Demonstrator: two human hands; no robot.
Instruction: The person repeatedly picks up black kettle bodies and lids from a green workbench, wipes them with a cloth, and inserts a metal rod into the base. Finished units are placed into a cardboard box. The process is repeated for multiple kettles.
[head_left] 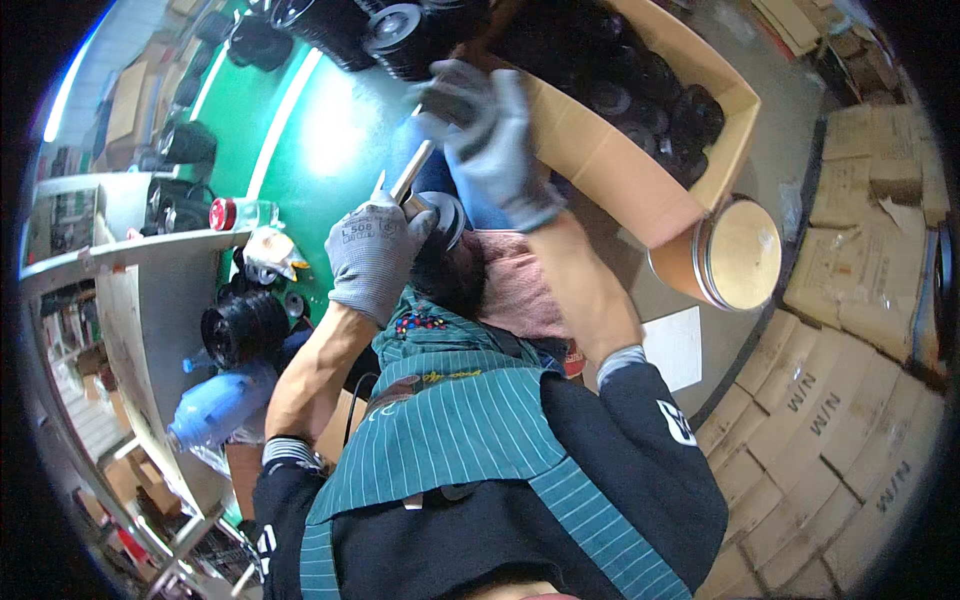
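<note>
My left hand (375,250), in a grey glove, is closed round a shiny metal rod (413,172) that points up and away from me. Right beside it, over my lap, is a dark round part with a grey disc-like rim (446,218); my fingers partly hide where the rod and this part meet. Beyond and to the right, my right hand (492,140), also gloved, is raised with its fingers curled. Motion smears those fingers, and I cannot make out whether the dark patch at them is a held piece.
A pink cloth (522,285) lies on my lap. At the far right stands a large cardboard box (620,170) full of black round parts, with a brown drum (743,255) near it. A shelf (150,250) with a red-lidded jar (243,214) is on the left; stacked cartons (815,400) line the right.
</note>
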